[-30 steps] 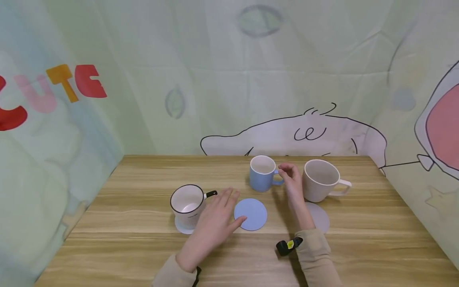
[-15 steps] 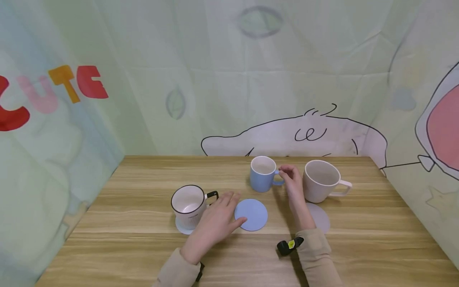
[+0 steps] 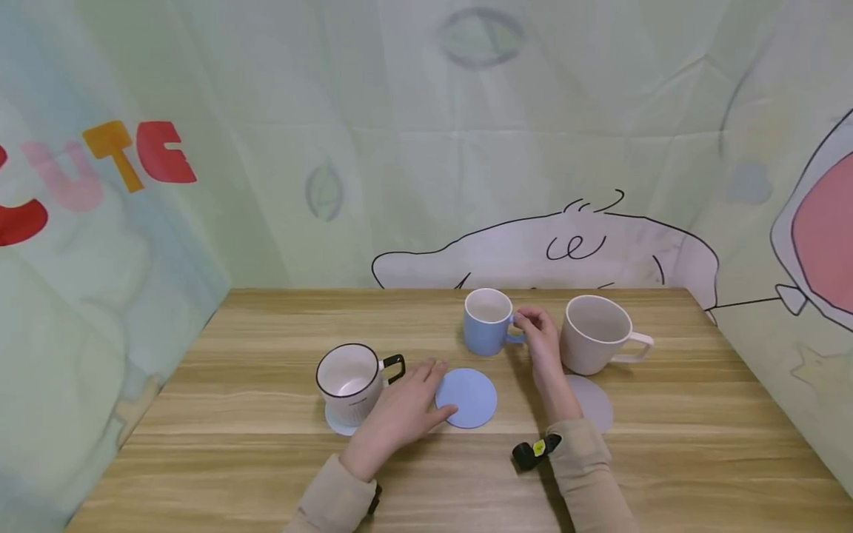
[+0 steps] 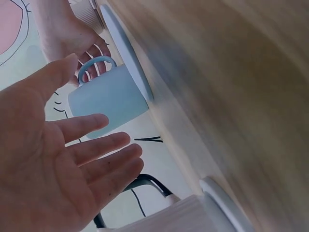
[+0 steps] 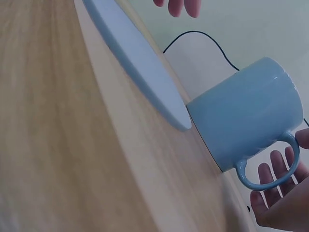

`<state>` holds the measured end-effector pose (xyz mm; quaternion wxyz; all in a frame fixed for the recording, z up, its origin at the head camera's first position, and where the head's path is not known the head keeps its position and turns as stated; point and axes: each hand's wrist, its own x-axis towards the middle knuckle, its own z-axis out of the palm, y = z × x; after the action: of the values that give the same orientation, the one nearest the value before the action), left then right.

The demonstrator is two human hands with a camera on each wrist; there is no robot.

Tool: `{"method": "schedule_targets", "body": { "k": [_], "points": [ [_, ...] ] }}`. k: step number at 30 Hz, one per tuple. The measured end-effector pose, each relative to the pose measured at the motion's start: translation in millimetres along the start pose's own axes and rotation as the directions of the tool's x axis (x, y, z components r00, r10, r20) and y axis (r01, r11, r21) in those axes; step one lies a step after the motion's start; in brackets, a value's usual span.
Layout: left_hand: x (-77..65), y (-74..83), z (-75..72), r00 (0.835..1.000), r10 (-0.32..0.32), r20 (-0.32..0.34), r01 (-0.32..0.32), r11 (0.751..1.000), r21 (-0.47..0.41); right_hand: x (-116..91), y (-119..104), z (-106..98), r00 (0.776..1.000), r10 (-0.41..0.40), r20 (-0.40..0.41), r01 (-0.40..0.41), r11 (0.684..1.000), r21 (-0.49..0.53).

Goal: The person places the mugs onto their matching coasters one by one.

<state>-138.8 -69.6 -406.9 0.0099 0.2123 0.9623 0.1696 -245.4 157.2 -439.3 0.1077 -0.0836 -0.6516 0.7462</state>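
A light blue mug (image 3: 486,333) stands upright on the table behind a round blue coaster (image 3: 466,400). My right hand (image 3: 543,344) is at its handle (image 5: 268,183), thumb against the top of the loop and other fingers curled behind it. My left hand (image 3: 406,407) is spread palm down between that coaster and a white mug (image 3: 346,377) with a black rim and black handle. Its thumb overlaps the coaster's near edge in the head view, and in the left wrist view the fingers (image 4: 111,159) hold nothing.
The white mug sits on a pale coaster (image 3: 340,426) at the left. A large beige mug (image 3: 593,340) stands at the right, behind a greyish coaster (image 3: 591,403) partly hidden by my right forearm. A printed cloth (image 3: 400,148) hangs behind the wooden table (image 3: 266,318).
My right hand has shifted slightly left, its fingertips closer onto the blue mug's handle. The left hand has drawn back a little from the white mug's handle, baring more of it. The mugs stay put.
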Motion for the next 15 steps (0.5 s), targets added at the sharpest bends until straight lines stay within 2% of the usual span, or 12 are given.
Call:
{"method": "schedule_targets", "body": {
  "k": [8,15],
  "points": [
    [3.4,-4.2,3.5,1.000,0.001,0.023,-0.001,1.000,0.009,1.0,3.1,1.4,1.000,0.029,-0.003,-0.029,1.000,0.006],
    [6.7,-3.5,3.3,0.997,-0.005,0.077,0.003,1.000,0.022,0.7,2.4,2.5,0.996,0.080,-0.024,-0.079,0.996,0.039]
  ]
}}
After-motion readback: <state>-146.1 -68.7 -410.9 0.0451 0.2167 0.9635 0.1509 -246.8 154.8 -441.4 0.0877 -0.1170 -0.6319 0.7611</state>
